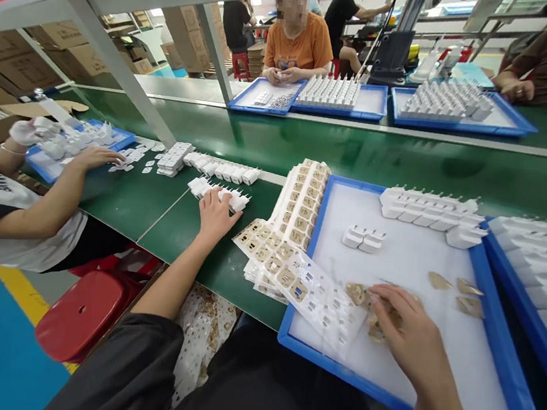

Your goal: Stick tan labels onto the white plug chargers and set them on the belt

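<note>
My left hand (216,216) reaches to a short row of white plug adapters (200,186), its fingers curled over the ones at the near side. Metal pins stick up from these adapters. Over the white-lined blue tray (302,350), my right hand (406,327) pinches at a tan sticker (356,294) beside a partly bared sticker sheet (321,299). More tan pieces lie partly hidden under that hand. Two white adapters (364,239) stand together in the tray, and a longer row of adapters (427,208) stands at its far side.
Stacked sticker sheets (299,201) lie left of the tray. Loose tan pieces (468,306) rest at its right. Another blue tray of adapters (542,267) adjoins it. A co-worker's hand (98,158) is at left, near small white plates (131,156). A red stool (82,314) stands below.
</note>
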{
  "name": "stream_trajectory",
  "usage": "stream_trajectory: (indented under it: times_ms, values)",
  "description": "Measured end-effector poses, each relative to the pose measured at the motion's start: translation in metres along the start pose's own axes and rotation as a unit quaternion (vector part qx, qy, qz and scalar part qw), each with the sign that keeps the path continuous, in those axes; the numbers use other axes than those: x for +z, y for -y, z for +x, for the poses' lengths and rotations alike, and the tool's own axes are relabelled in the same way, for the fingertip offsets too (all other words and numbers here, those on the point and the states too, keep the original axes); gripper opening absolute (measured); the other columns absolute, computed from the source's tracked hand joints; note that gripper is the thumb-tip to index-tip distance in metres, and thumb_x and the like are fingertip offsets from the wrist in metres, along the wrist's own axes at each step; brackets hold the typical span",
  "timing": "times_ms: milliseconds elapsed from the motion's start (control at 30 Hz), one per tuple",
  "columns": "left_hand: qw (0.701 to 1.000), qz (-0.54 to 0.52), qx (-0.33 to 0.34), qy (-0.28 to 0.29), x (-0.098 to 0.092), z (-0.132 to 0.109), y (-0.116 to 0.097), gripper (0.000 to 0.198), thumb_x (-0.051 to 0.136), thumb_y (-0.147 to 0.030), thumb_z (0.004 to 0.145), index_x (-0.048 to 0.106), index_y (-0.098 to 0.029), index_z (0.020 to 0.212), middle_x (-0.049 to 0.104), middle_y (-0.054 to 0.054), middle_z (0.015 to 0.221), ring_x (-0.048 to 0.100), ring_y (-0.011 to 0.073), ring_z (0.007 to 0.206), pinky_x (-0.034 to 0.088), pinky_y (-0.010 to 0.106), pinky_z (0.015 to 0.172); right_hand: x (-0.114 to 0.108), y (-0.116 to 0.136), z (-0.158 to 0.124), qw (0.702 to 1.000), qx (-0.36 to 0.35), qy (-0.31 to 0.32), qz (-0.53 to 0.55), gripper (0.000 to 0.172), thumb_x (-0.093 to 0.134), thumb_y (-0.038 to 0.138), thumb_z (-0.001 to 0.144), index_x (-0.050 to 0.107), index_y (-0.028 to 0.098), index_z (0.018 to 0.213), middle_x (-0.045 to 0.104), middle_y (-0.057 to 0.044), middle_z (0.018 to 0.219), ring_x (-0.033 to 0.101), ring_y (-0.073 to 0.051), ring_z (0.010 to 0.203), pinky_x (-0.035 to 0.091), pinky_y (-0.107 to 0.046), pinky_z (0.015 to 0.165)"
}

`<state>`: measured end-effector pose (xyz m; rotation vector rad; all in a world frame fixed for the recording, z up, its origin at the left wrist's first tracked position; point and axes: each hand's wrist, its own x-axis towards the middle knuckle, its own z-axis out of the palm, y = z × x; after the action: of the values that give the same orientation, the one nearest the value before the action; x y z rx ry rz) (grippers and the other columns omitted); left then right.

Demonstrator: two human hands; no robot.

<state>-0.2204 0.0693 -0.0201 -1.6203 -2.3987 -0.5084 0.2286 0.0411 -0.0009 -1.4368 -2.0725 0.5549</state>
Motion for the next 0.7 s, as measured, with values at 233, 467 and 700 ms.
stream_trajectory:
  times_ms: [233,467,700]
  values:
    - [1.0,0.014,-0.013,0.007,0.007,0.012,-0.001,0.033,0.06,-0.036,0.09,0.065,-0.02,0.119,0.054,0.017,0.144,0.044,0.0365,0.138,0.038,0.051,0.109,0.003,-0.01,0.0,1.0,0.014,0.023,-0.002,0.038,0.048,0.057,0.094,0.071,0.027,0.101,0.075,-0.008,0.108,0.071,-0.032,0.102,0.058,-0.044,0.08]
    - [0.999,0.016,-0.049,-0.002,0.01,0.028,0.017,0.033,0.061,-0.034,0.089,0.065,-0.018,0.117,0.058,0.017,0.139,0.047,0.0357,0.135,0.04,0.051,0.107,0.003,-0.013,-0.001,0.999,0.034,0.031,0.014,0.04,0.049,0.061,0.091,0.071,0.028,0.1,0.075,-0.007,0.108,0.071,-0.031,0.093,0.058,-0.046,0.075]
    - [0.994,0.005,-0.108,-0.003,-0.006,0.045,0.052,0.036,0.061,-0.034,0.089,0.066,-0.016,0.119,0.059,0.021,0.137,0.047,0.0399,0.132,0.041,0.056,0.107,0.005,-0.012,-0.001,1.0,0.005,0.017,0.008,0.036,0.05,0.057,0.093,0.071,0.028,0.099,0.076,-0.008,0.104,0.071,-0.032,0.093,0.057,-0.045,0.075]
